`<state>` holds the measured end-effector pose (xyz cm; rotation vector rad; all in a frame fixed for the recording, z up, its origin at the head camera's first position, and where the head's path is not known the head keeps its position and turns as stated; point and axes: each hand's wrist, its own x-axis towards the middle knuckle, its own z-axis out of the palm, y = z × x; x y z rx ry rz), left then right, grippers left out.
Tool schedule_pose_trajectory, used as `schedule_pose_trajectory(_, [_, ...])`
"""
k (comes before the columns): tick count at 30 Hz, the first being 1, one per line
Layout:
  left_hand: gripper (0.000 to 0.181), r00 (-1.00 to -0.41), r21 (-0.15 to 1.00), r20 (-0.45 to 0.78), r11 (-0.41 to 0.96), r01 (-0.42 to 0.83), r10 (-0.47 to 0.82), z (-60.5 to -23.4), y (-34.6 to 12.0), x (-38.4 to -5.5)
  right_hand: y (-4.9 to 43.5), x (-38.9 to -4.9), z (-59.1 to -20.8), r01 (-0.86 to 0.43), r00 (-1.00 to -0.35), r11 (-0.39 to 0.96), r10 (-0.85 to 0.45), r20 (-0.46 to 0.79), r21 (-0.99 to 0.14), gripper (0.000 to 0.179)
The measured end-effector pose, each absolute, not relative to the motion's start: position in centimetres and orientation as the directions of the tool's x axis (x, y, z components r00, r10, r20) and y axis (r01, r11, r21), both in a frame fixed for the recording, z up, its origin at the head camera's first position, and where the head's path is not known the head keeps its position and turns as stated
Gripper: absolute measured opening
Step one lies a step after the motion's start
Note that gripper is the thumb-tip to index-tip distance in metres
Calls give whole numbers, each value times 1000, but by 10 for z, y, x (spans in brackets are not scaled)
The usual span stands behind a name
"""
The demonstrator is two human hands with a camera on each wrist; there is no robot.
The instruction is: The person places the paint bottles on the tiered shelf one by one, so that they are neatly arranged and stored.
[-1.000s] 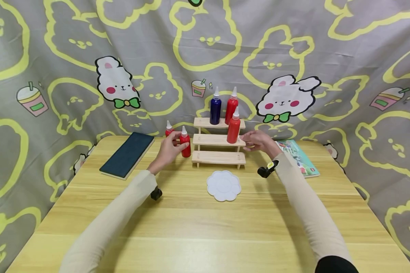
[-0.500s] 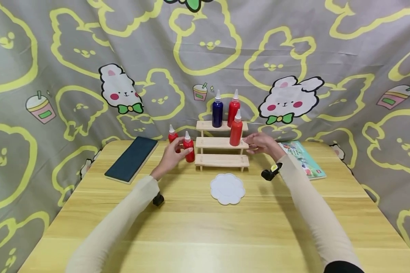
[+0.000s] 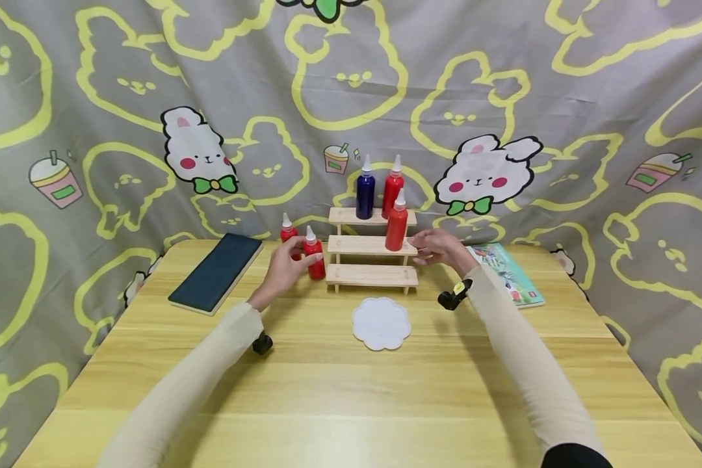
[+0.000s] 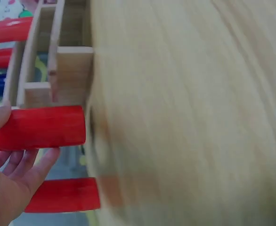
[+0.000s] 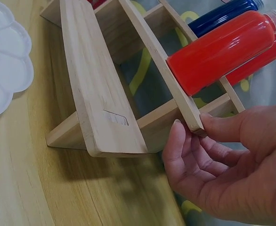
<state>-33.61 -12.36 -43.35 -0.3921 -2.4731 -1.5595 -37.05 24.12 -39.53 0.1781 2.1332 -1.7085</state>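
Note:
A red squeeze bottle [image 3: 314,261] with a white nozzle cap is gripped by my left hand [image 3: 286,265], left of the wooden tiered stand [image 3: 371,275]. In the left wrist view the thumb lies on one side of this bottle and fingers on the other. A second red bottle [image 4: 65,195] stands just behind. My right hand [image 3: 439,248] pinches the right end of the stand's middle shelf, thumb above and fingers below in the right wrist view. That shelf bears a red bottle [image 5: 223,52]. On the top shelf are a blue bottle [image 3: 365,195] and another red bottle [image 3: 392,194].
A white flower-shaped palette [image 3: 381,324] lies in front of the stand. To the left is a dark-covered book [image 3: 215,273]; to the right, partly behind the right forearm, a colourful book [image 3: 517,286]. A patterned curtain [image 3: 251,58] hangs behind the table.
The bottle in my left hand has come slightly lower in the head view relative to the stand. The right hand keeps its hold on the shelf end. The head view shifts a little.

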Motion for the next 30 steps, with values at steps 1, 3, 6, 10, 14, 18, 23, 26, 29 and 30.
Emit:
schedule_pose_trajectory(1, [47,-943,848,313,412,333,117,-431,-123,-335,241,-370,-396,342,-911,245,-150,-384,-907,19])
schedule_pose_trajectory(3, [47,-929,833,352,415,367,114,-425,-121,-333,241,-370,-396,344,-910,244,-151,-386,-907,17])
schedule_pose_trajectory(6, [45,-901,810,416,401,428,122,-411,-114,-333,242,-369,-394,345,-911,253,-141,-387,-904,17])
schedule_pose_trajectory(10, [45,-879,808,457,348,475,138,-392,-100,-336,243,-369,-392,349,-910,269,-134,-393,-898,22])
schedule_pose_trajectory(14, [48,-880,826,453,305,474,140,-379,-83,-340,245,-370,-392,358,-904,277,-137,-405,-892,25])
schedule_pose_trajectory(18, [50,-888,846,438,272,459,139,-377,-62,-346,246,-371,-392,356,-905,280,-135,-404,-891,25])
schedule_pose_trajectory(23, [52,-885,839,449,281,465,125,-387,-37,-355,245,-373,-393,354,-906,270,-139,-400,-896,24])
schedule_pose_trajectory(26, [55,-870,817,468,299,493,154,-390,-33,-358,243,-374,-394,357,-906,252,-142,-399,-899,21])
schedule_pose_trajectory(29, [62,-874,819,440,306,485,208,-395,-38,-358,241,-374,-394,367,-902,239,-145,-407,-899,21])
schedule_pose_trajectory(30, [65,-877,825,424,303,477,225,-396,-41,-358,240,-374,-394,371,-900,237,-148,-411,-898,21])
